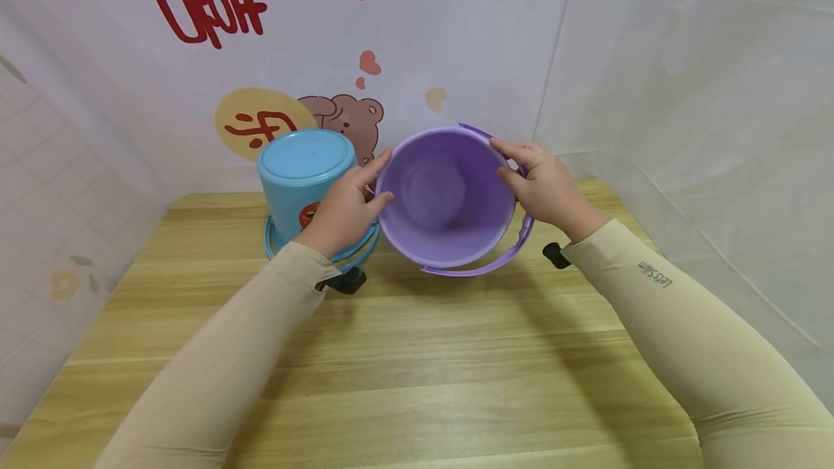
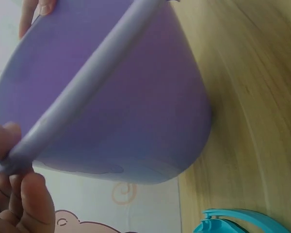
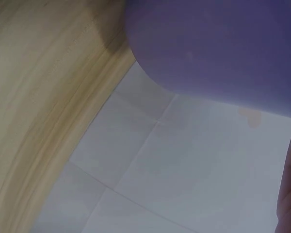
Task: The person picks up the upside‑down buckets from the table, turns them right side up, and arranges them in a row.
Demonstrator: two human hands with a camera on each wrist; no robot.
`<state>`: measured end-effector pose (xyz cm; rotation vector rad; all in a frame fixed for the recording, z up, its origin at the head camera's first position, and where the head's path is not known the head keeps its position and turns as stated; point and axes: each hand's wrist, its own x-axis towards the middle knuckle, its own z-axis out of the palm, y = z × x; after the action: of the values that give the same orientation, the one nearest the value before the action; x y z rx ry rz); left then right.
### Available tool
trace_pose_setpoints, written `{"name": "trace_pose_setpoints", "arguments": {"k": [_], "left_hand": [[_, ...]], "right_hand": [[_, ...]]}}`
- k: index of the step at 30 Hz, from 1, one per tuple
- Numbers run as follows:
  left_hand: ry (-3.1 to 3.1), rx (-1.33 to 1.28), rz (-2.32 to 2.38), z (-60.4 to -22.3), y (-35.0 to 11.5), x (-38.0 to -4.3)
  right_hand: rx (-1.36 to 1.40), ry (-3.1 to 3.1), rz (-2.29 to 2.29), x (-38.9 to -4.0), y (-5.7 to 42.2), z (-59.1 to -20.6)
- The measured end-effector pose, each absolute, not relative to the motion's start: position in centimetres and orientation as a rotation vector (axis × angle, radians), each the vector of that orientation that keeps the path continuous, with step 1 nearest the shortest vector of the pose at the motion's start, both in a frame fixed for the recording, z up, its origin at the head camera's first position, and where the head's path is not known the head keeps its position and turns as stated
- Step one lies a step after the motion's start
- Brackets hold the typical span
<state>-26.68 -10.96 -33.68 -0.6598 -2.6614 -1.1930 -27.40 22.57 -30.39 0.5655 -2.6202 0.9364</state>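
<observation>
A purple bucket (image 1: 438, 190) is tilted so its open mouth faces the head camera, and its inside shows nothing in it. On its left rim, my left hand (image 1: 345, 208) pinches the edge between thumb and fingers; the left wrist view shows this grip on the rim (image 2: 82, 92) closely. My right hand (image 1: 546, 183) grips the opposite rim, thumb toward the inside. The purple handle (image 1: 485, 266) hangs down along the right and lower side. Just left of the purple bucket, a light blue bucket (image 1: 306, 158) stands upside down on the table, partly behind my left hand.
Both buckets are near the back of a wood-grain table (image 1: 417, 368). Behind it hangs a white wall sheet (image 1: 469, 42) with red lettering and a cartoon bear (image 1: 352, 118). Another pale sheet (image 1: 717, 129) borders the right side.
</observation>
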Motion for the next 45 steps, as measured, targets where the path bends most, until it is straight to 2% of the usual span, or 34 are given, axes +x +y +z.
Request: {"name": "trace_pose_setpoints", "arguments": {"k": [7,24,35,45], "left_hand": [[-2.67,-0.578,-1.18,-32.9,-10.5,-26.8],[-2.691,-0.414,-1.392,-31.9,-10.7,-27.5],[-2.656,-0.431,-1.403,-32.7,-10.9,-27.8],[-2.72,-0.474,-1.296,-33.5,-10.9,-26.8]], "right_hand": [[0.523,-2.642,0.959,-27.4,22.5,-30.5],[0.671,-2.66,0.906,-27.2,22.7,-32.3],[0.631,-2.759,1.031,-27.1,22.4,-32.3],[0.582,-2.787,1.109,-27.6,22.4,-32.1]]}}
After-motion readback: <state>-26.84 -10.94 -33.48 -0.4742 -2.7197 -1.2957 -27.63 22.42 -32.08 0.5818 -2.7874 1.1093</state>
